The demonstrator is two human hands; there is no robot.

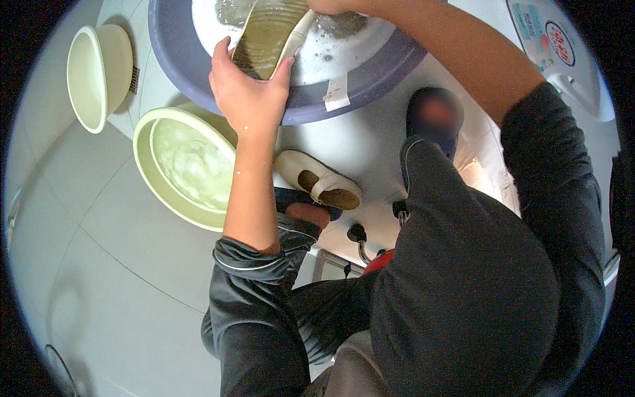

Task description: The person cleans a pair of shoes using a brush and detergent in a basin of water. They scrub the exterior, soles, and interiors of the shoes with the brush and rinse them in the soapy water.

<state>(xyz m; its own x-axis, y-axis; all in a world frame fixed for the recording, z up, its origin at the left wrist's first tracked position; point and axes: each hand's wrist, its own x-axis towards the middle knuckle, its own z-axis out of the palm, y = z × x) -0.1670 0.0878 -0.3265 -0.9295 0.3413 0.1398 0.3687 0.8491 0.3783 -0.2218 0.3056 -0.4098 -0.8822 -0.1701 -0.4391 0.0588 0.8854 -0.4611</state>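
My left hand [250, 89] grips one end of a shoe [270, 37], thumb on one side and fingers on the other. The shoe's ridged, brownish-green sole faces me and looks wet; its pale side shows along the right. It is held over a large purple plastic basin [173, 64] of sudsy water [322, 59]. At the top edge of the picture, my right hand [330, 5] is close against the shoe's right side. Its fingers are cut off, so its hold cannot be made out. A white strap shoe [320, 181] lies on the floor below the basin.
A pale green basin of water [141, 149] stands left of my forearm. Farther left is another pale basin [101, 77], tilted in view, near a floor drain [134, 81]. A white detergent jug [560, 54] with printing is at upper right. Stool legs [359, 238] show beneath me.
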